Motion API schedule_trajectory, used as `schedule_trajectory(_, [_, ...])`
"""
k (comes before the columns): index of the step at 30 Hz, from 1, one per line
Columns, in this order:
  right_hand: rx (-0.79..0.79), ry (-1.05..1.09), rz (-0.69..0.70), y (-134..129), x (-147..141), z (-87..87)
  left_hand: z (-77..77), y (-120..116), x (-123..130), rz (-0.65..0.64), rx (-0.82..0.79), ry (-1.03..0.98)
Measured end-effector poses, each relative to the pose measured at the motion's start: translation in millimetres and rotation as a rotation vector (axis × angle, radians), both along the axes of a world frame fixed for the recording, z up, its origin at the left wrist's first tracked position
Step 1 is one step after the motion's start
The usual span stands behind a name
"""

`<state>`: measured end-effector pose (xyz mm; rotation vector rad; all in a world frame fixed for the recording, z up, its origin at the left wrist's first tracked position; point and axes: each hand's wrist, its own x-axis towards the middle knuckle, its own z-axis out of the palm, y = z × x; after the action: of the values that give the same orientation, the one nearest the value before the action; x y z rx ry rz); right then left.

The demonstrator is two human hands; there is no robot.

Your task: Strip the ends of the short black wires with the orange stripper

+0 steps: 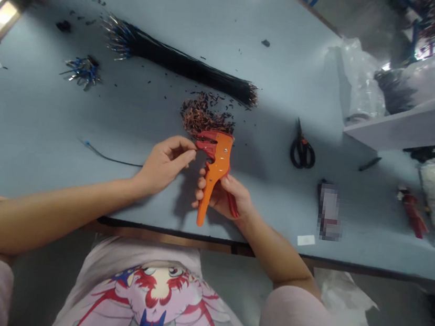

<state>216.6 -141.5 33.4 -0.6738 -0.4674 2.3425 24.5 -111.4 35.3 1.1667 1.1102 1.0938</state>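
An orange and red wire stripper (220,160) is gripped in my right hand (229,196), its jaws facing left. My left hand (170,162) pinches a thin black wire (118,161) close to the red jaws. This wire trails left under the hand and carries a blue-collared terminal at its far tip. Whether its near end sits inside the jaws is hidden by my fingers. Just beyond the tool lies a heap of copper-coloured and black scraps (203,116). Farther back, a long bundle of black wires (189,69) stretches across the table.
A small pile of blue and silver terminals (82,71) lies at the left. To the right are black scissors (303,150), a blurred-out phone-like object (329,211), a white label (306,240) and a red-handled tool (413,212). A pale bin (408,123) edges the table at back right.
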Motion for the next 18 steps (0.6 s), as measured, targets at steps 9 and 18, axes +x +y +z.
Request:
schedule_trajectory(9, [-0.038, 0.027, 0.031, -0.7, 0.7, -2.1, -5.7, -2.0, 2.2, -0.155, -0.032, 0.004])
schedule_trajectory(18, [-0.023, 0.012, 0.072, -3.8, -0.1, -1.6, -6.4, -4.5, 2.1, -0.217, 0.006, -0.003])
